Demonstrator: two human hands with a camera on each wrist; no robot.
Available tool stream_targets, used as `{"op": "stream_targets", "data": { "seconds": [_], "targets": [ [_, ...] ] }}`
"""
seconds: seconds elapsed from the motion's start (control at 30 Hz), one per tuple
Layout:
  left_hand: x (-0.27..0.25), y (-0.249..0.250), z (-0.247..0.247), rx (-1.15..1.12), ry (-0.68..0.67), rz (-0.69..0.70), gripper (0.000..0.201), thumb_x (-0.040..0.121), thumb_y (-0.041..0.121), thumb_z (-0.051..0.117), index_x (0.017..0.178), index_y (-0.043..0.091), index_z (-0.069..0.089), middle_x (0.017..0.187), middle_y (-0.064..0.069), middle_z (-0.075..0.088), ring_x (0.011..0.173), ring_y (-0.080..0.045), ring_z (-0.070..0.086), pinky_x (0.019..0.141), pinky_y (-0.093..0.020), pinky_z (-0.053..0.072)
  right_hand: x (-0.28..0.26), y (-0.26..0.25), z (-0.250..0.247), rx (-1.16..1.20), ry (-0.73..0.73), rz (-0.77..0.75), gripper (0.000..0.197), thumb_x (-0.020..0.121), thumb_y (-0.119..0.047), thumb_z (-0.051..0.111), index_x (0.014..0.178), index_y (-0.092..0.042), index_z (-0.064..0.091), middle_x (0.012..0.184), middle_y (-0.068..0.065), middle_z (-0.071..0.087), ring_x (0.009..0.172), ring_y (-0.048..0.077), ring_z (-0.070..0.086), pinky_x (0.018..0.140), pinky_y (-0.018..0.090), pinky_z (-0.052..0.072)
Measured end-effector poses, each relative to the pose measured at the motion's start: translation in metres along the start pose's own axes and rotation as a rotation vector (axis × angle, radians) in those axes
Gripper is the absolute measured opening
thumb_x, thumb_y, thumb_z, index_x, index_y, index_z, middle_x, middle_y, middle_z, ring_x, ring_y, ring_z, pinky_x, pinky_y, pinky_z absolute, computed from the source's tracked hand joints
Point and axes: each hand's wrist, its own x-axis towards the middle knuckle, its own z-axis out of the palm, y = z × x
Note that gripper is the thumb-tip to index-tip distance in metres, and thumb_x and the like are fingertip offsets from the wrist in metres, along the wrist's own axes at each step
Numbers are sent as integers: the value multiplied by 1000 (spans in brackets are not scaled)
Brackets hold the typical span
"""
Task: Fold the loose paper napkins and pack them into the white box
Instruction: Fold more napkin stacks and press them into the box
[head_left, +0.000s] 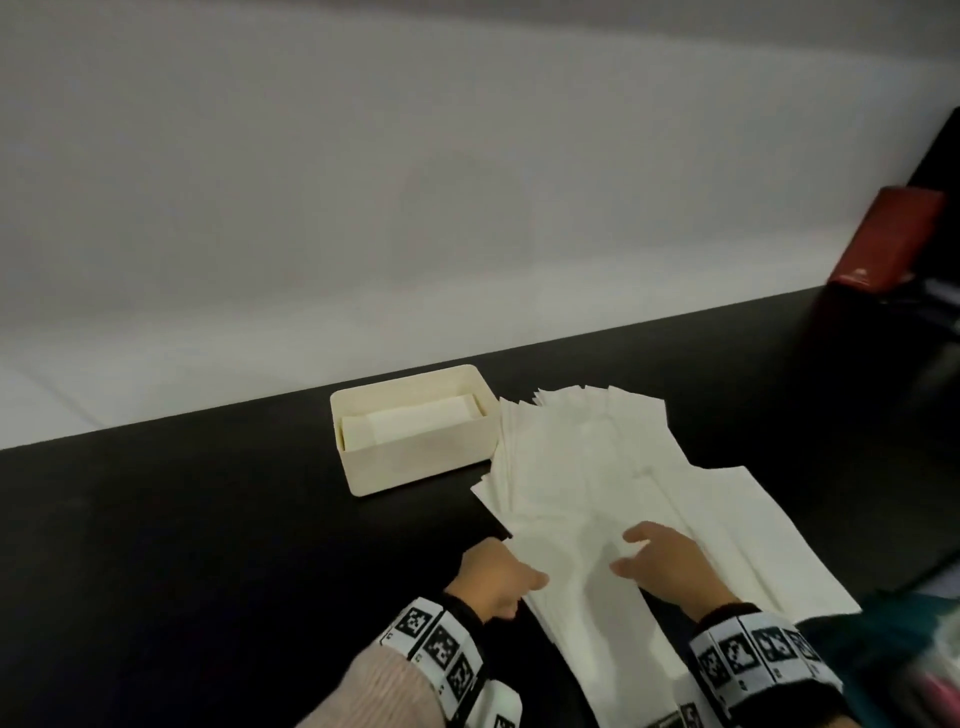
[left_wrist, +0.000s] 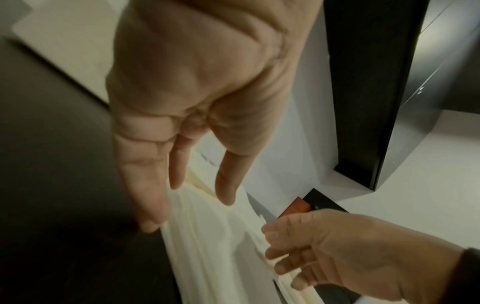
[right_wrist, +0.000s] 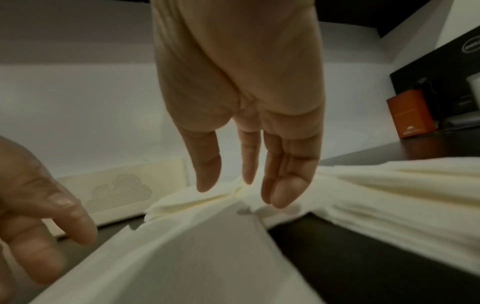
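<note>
I see the black surface (head_left: 182, 519) filling the lower half of the head view, with a pale wall above it. On it, right of centre, the loose paper napkins (head_left: 587, 467) lie fanned in an untidy white spread that runs from mid-frame down to the bottom edge. A long folded strip of napkin (head_left: 587, 608) lies on top of the spread, low in the frame, between my two hands. Left of the spread and just beside it stands the white box (head_left: 415, 462), open at the top, with folded napkins (head_left: 415, 423) already lying flat inside. A red box (head_left: 883, 239) stands far off at the right edge.

My right hand (head_left: 670, 566) rests over the strip at lower right of centre, its fingers (right_wrist: 285, 181) straight and slightly apart, pointing down at the paper and clamped on nothing. My left hand (head_left: 496, 582) sits at the strip's left edge in the lower middle; its fingers (left_wrist: 153, 195) are extended and spread, tips at the paper's edge, and I cannot tell whether they pinch it. Checkered marker bands (head_left: 441, 649) wrap both wrists at the bottom of the frame.
</note>
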Motion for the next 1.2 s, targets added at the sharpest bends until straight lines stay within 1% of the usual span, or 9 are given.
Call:
{"op": "stream_targets", "data": {
  "seconds": [0.13,0.27,0.47,0.6,0.7,0.8,1.0,1.1,1.2],
  "targets": [
    [0,-14,25,-214,79,11,42,81,17,70,119,4,56,82,-1,58,71,-15,58,47,-18,49,2,5,17,63,-59,4,60,80,-21,72,132,-11,44,128,11,55,102,21,55,78,22,40],
    [4,-13,39,-321,120,-40,40,79,14,71,115,1,56,109,-11,65,90,-22,65,55,-22,55,6,8,29,65,-76,-58,51,79,-14,71,126,-6,50,125,12,57,109,24,54,77,22,38],
    [4,-15,46,-213,286,7,11,77,16,67,76,13,56,88,-4,64,77,-21,63,67,-30,56,11,14,31,42,-49,-164,12,81,-19,67,85,-11,60,86,1,57,82,17,54,52,13,32],
    [1,-14,51,-236,353,26,20,72,20,73,71,23,53,91,0,64,89,-20,64,77,-29,55,14,22,32,214,-67,-145,22,76,-15,72,64,-14,53,68,-3,57,64,12,53,52,18,35],
    [0,-15,52,-343,339,19,23,73,18,75,82,20,53,92,2,60,84,-14,59,63,-21,49,11,26,32,447,-159,-121,13,70,-4,75,79,-10,66,82,5,71,74,17,65,63,25,49],
    [0,-13,55,-454,310,12,38,72,14,76,101,14,51,102,-1,60,92,-17,60,66,-23,50,5,28,36,545,-292,-138,39,71,1,74,106,-9,63,99,4,71,89,16,67,67,21,51],
    [-7,-4,48,-716,275,18,85,46,28,89,117,2,52,106,-12,67,91,-24,69,72,-34,60,-11,18,24,593,-419,-331,36,81,0,67,106,-26,61,101,-10,71,93,4,66,72,16,52],
    [-18,6,36,-899,129,122,50,69,6,80,115,-1,61,104,-17,70,90,-29,70,71,-36,59,-11,10,15,684,-337,-364,39,78,-2,71,109,-22,62,101,-8,72,95,8,67,79,22,54],
    [-28,16,23,-1089,37,244,46,74,-1,71,118,0,59,112,-20,68,96,-32,67,74,-39,58,-10,5,10,738,-331,-374,52,71,-2,78,114,-22,56,107,-6,69,102,12,65,87,30,53]
  ]
}}
